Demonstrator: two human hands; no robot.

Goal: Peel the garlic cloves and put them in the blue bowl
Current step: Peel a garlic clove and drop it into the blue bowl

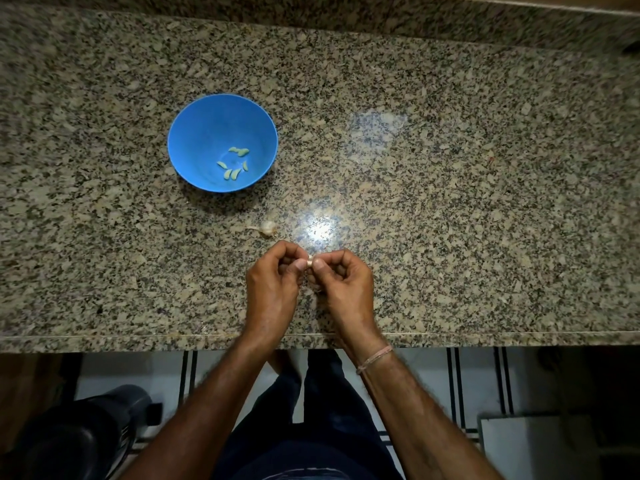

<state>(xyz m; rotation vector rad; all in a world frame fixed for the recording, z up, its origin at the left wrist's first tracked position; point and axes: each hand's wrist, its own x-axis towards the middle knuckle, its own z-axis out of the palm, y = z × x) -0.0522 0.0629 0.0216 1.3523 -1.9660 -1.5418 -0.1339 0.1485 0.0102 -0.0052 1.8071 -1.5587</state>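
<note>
Granite countertop (450, 202), speckled tan/black, w/ a bright light glare near the middle front. Both hands meet just above the front edge: left hand (273, 282) and right hand (341, 285) each have fingers curled in, thumb + forefinger tips pinching one small garlic clove (310, 262) between them. Only a pale sliver of the clove shows btwn the thumbs, so can't tell how much skin is on it. Right wrist wears a thin cord bracelet (374, 358).

Just beyond the hands, slightly left, the rest of a garlic bulb (267, 227) lies on the counter, whitish, w/ a short stem pointing left; apart from the fingers, not touching.

Farther back and left sits the blue bowl (194, 133), upright, well apart from the hands. Inside, at the bottom, several peeled cloves (233, 163), pale yellow-green, lie loosely scattered.

Below the counter edge: dark trousers (311, 427), tiled floor w/ dark stripes (453, 382), a black bin-like object (86, 434) at lower left
</note>
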